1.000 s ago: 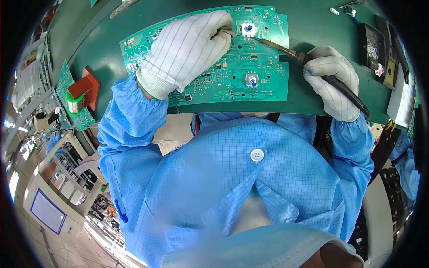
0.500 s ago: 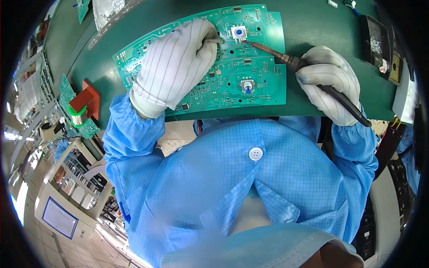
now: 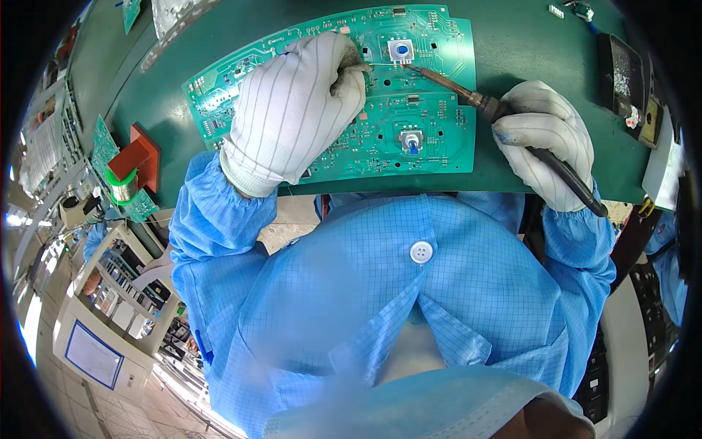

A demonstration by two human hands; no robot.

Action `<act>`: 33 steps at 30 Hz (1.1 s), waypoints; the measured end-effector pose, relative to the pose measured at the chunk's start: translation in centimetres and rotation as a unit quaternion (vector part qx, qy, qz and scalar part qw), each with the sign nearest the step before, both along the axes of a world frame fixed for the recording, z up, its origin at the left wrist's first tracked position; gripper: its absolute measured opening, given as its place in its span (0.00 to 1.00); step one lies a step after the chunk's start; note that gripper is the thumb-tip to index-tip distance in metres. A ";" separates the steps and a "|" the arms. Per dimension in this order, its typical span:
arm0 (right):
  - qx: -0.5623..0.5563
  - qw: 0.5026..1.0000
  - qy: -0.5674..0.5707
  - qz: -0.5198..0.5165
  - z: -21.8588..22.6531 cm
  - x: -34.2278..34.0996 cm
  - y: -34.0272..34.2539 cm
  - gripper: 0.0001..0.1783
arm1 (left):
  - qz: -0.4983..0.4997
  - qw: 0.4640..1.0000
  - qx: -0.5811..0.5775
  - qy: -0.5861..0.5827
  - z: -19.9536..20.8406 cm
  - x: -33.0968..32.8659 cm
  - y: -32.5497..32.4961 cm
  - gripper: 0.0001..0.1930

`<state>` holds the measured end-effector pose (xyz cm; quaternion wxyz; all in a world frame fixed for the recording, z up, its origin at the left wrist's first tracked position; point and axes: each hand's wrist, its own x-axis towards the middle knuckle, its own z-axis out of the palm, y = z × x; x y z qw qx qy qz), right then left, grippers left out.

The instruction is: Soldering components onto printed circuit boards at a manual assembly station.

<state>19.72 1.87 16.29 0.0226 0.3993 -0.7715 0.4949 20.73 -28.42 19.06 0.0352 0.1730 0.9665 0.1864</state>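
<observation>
A green circuit board (image 3: 446,110) lies on the green table, made of two joined curved strips. White gloves with thin stripes cover both my hands. My left hand (image 3: 296,110) rests over the board's middle, thumb and forefinger pinched on a thin solder wire (image 3: 382,65) that reaches toward a rotary switch's pins. My right hand (image 3: 548,139) is wrapped around the dark handle of a soldering iron (image 3: 450,84). The iron's tip is at the lower edge of the upper rotary switch (image 3: 401,50), which has a blue centre. A second rotary switch (image 3: 411,141) with a blue shaft sits below it.
A solder spool (image 3: 123,186) on a red-brown holder (image 3: 145,157) stands at the left table edge, beside another green board (image 3: 104,146). At the right are a dark tray (image 3: 620,69) with pale residue and a small white connector (image 3: 556,11).
The board and my left hand have shifted slightly to the right. The iron has moved a little rightward with them, its tip still by the upper rotary switch's pins.
</observation>
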 end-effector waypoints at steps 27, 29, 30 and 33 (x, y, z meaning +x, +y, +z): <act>0.029 0.999 0.028 0.033 0.6 0.2 0.2 0.16 | -0.005 1.000 -0.002 0.029 -0.2 0.3 0.1 0.06; 0.031 0.999 0.020 0.040 0.5 0.2 0.1 0.16 | -0.001 1.000 0.009 0.013 -0.1 0.2 0.0 0.07; 0.037 0.998 0.015 0.040 0.5 0.2 0.1 0.16 | 0.001 1.000 0.016 0.003 -0.1 0.1 0.0 0.07; 0.039 0.998 0.037 0.034 0.5 0.3 0.0 0.16 | 0.000 1.000 -0.001 -0.008 -0.1 0.1 -0.1 0.07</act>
